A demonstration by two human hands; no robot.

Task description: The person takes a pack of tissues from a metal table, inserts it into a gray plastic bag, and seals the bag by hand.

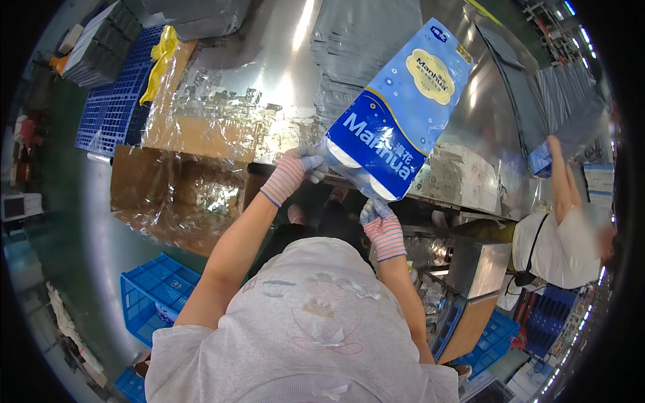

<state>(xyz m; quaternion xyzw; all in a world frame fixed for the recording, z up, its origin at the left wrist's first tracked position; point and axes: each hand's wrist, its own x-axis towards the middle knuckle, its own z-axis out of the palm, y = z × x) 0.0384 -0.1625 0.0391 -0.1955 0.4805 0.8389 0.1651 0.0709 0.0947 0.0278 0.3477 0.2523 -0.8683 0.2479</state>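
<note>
Polished steel forms the worktop [269, 74] ahead of us, with glare running along its length. Well out to the left of our left hand [290, 173] lie a blue slatted pallet [107, 107] and a yellow cloth [160, 60]; nearer on that side, a sheet of clear film [201, 127] lies crumpled over brown cardboard [154, 188]. Below it, a blue crate [151, 295] stands on the floor.

Our left hand, in a striped glove, is closed on the lower left corner of the blue pack of paper rolls [396, 111]. Our right hand [381, 227], gloved alike, pinches the lower end from beneath. We judge this two-point hold keeps the soft pack steady, since it is raised and tilted above the worktop edge, its far end pointing up and right.

Beyond the pack lies a stack of grey bags [349, 47], partly hidden by it. Far to the right of our right hand, a co-worker [564, 242] reaches up to more grey bags [564, 107], well apart from us.
</note>
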